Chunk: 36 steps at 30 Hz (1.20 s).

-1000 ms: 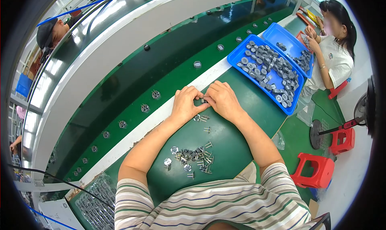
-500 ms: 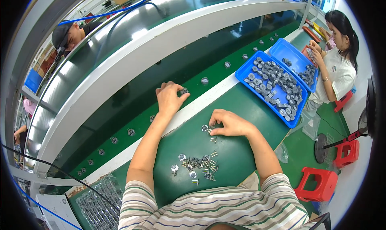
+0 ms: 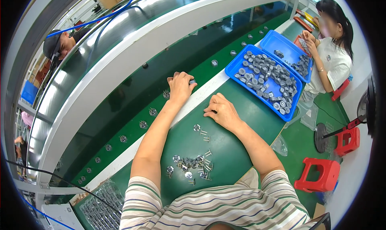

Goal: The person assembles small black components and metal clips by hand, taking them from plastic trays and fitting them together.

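My left hand is over the green belt. Its thumb and fingers close round a small grey round part, partly covered by the fingers. Just beside that hand, a round part with a metallic face lies on the belt. My right hand hovers above the green table with fingertips pinched together; whatever they hold is hidden. Below it on the table are a shiny round piece and small pronged pieces. Closer to me lies a pile of small pronged parts.
A blue tray of grey round parts stands to the right, a second blue tray behind it. More round parts line the belt. Clear plastic trays lie at lower left. A co-worker sits at right, near red stools.
The dark part seen in my left hand has given way to a lighter grey one. My right hand has lifted off the small pieces on the table. Parts on the belt have shifted toward the lower left.
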### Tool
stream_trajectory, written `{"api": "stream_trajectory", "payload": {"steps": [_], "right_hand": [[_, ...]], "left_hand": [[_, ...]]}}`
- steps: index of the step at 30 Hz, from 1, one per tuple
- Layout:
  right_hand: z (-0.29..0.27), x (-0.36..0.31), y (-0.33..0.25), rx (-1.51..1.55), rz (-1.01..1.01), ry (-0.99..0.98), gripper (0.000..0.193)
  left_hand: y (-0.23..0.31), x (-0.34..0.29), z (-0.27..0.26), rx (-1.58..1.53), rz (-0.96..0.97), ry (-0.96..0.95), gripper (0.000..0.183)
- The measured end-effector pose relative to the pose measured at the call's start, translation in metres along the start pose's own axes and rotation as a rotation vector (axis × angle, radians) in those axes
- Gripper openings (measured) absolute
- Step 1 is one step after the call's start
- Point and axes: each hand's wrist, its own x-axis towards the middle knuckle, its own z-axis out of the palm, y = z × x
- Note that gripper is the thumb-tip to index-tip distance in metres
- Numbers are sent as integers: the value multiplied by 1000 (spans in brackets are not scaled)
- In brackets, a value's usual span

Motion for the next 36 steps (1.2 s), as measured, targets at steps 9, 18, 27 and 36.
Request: {"api": "stream_trajectory", "payload": {"steps": [9, 18, 27, 36], "right_hand": [[-15, 7, 9, 17, 87, 14, 12], [9, 12, 8, 380, 323, -62, 10], [26, 12, 5, 111, 126, -53, 11], [25, 15, -4, 7, 93, -75, 11]], "left_hand": [[26, -79, -33, -245, 130, -101, 29], [32, -103, -34, -361, -3, -128, 36], [32, -105, -29, -400, 16, -89, 38], [29, -104, -30, -391, 48, -61, 38]]}}
